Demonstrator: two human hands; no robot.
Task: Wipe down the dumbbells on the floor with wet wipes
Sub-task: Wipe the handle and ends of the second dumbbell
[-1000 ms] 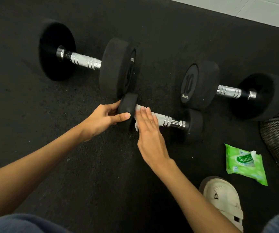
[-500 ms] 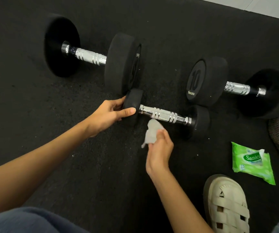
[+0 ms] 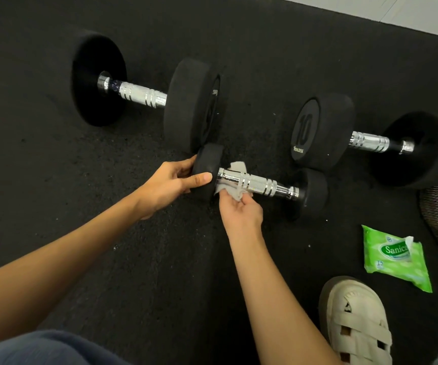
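Your left hand (image 3: 170, 184) grips the small dumbbell (image 3: 257, 183), right hand (image 3: 240, 212) pinches the wipe (image 3: 229, 190) on its handle; the upper-left dumbbell (image 3: 194, 106) and right-side dumbbell (image 3: 323, 130) likely remain.

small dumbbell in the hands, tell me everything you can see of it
The small dumbbell lies on the black mat, nearest the person. Two round matte black heads, rubber by the look, join a shiny chrome handle with knurled bands. The left grip holds its left head, thumb across the rim. The right grip pinches a grey wet wipe that wraps under and behind the handle beside that head. The right head is untouched.
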